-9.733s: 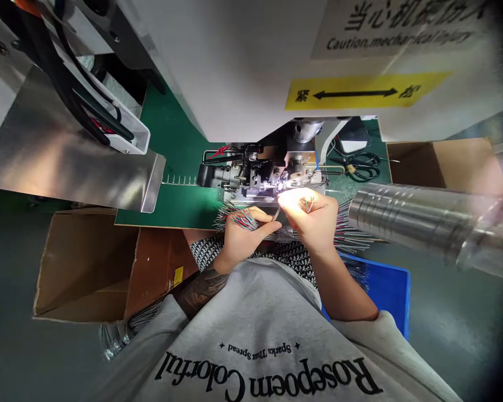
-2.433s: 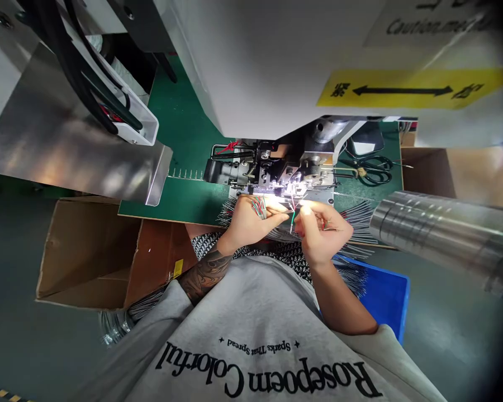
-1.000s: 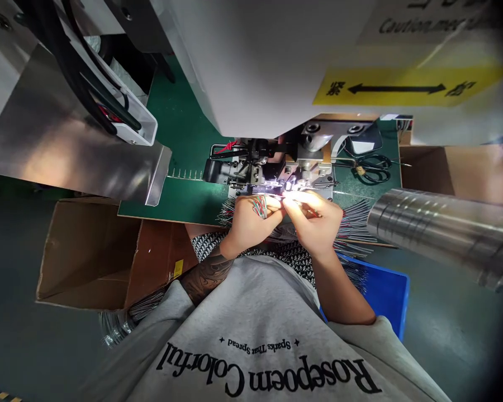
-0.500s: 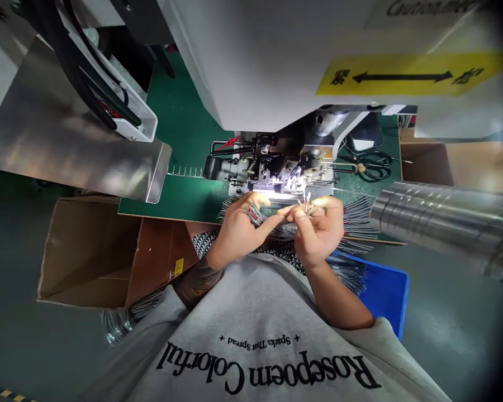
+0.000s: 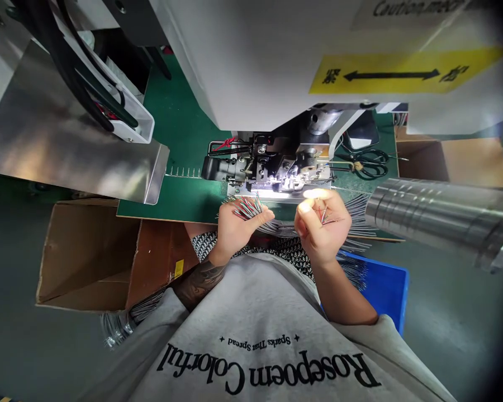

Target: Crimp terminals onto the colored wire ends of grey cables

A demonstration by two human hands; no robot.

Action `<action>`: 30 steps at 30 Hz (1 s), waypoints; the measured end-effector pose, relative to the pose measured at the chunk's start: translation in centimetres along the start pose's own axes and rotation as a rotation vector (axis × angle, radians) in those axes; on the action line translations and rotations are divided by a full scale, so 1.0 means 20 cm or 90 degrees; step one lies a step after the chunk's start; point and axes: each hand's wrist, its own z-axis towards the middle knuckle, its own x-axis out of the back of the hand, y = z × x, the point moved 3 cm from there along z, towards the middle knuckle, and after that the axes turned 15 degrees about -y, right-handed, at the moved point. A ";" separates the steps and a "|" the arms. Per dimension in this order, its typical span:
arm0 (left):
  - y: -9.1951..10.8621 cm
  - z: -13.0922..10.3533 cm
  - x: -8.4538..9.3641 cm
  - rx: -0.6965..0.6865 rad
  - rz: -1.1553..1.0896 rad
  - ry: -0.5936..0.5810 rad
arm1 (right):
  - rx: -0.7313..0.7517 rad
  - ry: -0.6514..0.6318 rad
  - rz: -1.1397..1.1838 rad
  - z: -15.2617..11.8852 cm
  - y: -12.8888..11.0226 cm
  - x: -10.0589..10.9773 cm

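Note:
My left hand (image 5: 238,230) is wrapped round a bundle of grey cables (image 5: 250,207) whose red, green and white wire ends stick out past the fingers. To the right, my right hand (image 5: 323,226) is closed in a pinch, with thin coloured wires (image 5: 325,216) showing between its fingers and palm. Just beyond both hands is the brightly lit machine head (image 5: 283,170) with its metal plate. More grey cables (image 5: 360,215) lie on the table edge, right of my right hand.
A large white housing (image 5: 243,67) hangs over the green table (image 5: 182,106). A sheet-metal guard (image 5: 79,151) and a cardboard box (image 5: 88,254) are at left. A ribbed metal tube (image 5: 427,218), a blue bin (image 5: 385,290) and black cable loops (image 5: 371,163) are at right.
My hands have moved apart. The right hand has shifted right, away from the left, and the wires in it now lie in its curled fingers. The left thumb has moved slightly back.

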 end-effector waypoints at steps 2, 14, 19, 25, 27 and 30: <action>0.00 -0.02 0.00 -0.028 0.095 0.037 | 0.023 0.023 -0.018 0.01 -0.02 0.01; -0.08 -0.10 -0.03 0.028 0.035 0.132 | -0.017 0.060 0.227 -0.10 0.02 -0.06; -0.07 -0.10 -0.04 0.015 0.003 0.102 | -0.136 -0.022 0.211 -0.02 0.06 -0.04; -0.04 -0.04 -0.07 -0.030 0.015 0.020 | -0.165 -0.141 0.022 0.08 0.01 0.00; -0.03 -0.02 -0.08 -0.042 0.020 -0.004 | -0.158 -0.141 -0.005 0.10 0.00 0.00; -0.02 0.01 -0.10 -0.037 0.012 -0.047 | -0.132 -0.138 -0.011 0.11 0.01 0.00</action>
